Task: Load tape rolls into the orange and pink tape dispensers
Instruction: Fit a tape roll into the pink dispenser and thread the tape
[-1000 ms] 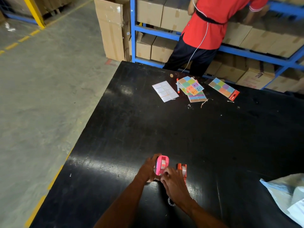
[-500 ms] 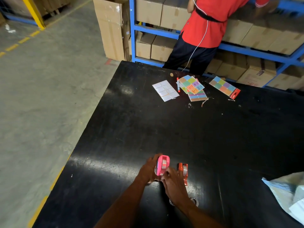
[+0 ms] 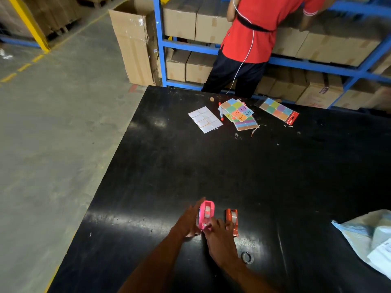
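The pink tape dispenser [image 3: 206, 214] stands on the black table [image 3: 211, 166] near its front edge, with a tape roll seated in it. My left hand [image 3: 188, 222] cups its left side. My right hand [image 3: 219, 233] pinches its near end with the fingertips. Just to the right stands the orange tape dispenser [image 3: 232, 220], also with a roll in it, untouched. A small dark ring [image 3: 247, 257] lies flat on the table to the right of my right wrist.
At the far side of the table lie a white label sheet [image 3: 205, 119], a red pen [image 3: 220, 112], and coloured sticker packs [image 3: 240, 115] [image 3: 279, 111]. A person in a red shirt [image 3: 262, 28] stands at blue shelving with cartons. A plastic bag [image 3: 368, 240] lies at right.
The orange dispenser now stands clear of my right hand, which has shifted to the pink one's near end. The dark ring has come into view beside my wrist.
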`<state>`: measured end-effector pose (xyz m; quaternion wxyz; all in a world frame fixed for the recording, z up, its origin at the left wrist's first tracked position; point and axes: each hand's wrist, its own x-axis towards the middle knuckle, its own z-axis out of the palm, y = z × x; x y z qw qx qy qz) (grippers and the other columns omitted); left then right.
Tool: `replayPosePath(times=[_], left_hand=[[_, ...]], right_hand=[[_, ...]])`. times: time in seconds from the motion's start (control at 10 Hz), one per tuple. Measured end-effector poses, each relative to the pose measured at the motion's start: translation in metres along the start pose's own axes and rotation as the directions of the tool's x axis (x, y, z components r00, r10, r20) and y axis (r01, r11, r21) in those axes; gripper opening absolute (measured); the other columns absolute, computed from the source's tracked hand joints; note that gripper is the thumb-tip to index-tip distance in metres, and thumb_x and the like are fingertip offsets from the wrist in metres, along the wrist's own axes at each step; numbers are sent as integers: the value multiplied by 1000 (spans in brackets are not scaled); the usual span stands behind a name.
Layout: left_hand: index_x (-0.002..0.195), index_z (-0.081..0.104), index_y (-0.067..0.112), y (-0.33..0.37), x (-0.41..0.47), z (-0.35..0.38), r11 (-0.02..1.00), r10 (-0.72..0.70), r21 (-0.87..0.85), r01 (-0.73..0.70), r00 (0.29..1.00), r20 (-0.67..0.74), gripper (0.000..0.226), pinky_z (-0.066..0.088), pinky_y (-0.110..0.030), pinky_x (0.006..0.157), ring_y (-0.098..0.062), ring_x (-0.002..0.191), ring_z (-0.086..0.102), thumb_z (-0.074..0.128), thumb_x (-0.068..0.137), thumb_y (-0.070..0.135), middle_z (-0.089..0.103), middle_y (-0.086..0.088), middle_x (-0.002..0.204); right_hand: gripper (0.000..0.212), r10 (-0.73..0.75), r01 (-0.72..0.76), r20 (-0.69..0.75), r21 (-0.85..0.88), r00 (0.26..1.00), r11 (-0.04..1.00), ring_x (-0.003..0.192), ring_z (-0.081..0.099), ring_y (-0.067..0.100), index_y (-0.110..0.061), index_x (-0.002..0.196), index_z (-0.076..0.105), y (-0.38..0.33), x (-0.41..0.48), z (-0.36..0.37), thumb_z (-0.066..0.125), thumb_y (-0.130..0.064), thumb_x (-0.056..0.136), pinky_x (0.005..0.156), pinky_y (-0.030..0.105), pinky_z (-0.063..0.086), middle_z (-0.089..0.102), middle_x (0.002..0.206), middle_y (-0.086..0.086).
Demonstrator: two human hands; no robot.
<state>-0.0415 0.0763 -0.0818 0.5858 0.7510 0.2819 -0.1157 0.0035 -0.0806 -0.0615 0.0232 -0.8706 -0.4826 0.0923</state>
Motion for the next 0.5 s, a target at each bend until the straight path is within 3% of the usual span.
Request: replayPosePath(times=[0.1,0.2,0.3,0.4,0.5], left_hand=[[147,31,44,-7,4,-1,995,29,92,-26,999,-24,93,57,-49,95,-31,124,59,85,72,36,53,-8,142],[149,24,48,-22,10,1,995,-4,98,5,1000,-13,111,55,-48,95,-29,124,59,90,64,20,47,-8,148],[155,19,29,-3,-3,3,973,13,233,-10,1000,-13,118,42,-24,101,-19,130,52,89,61,10,47,-2,147],[156,13,35,0,-6,6,948,26,320,-10,999,-46,124,48,-38,106,-29,132,52,90,60,13,48,-10,147],[157,11,35,0,-8,6,941,21,338,-1,998,-56,128,50,-41,105,-30,131,53,91,59,16,48,-10,147]], right_hand=[[28,4,-3,-41,22,999,1000,95,57,24,-27,97,67,-2,-18,-11,70,-19,71,94,49,36,58,102,-3],[23,-4,6,-48,45,999,999,98,58,22,-31,95,64,-2,-37,-17,64,-30,72,87,45,31,57,105,-5],[16,25,-18,-68,108,997,994,89,61,13,-35,83,63,-1,-66,-16,64,-40,69,75,39,31,54,102,-10],[14,76,-59,-146,121,986,991,73,57,10,-39,83,62,8,-93,-19,56,-45,71,70,36,36,54,94,-14],[17,134,-113,-81,221,988,969,72,57,11,-43,86,62,17,-116,-21,64,-46,69,73,27,34,57,88,-16]])
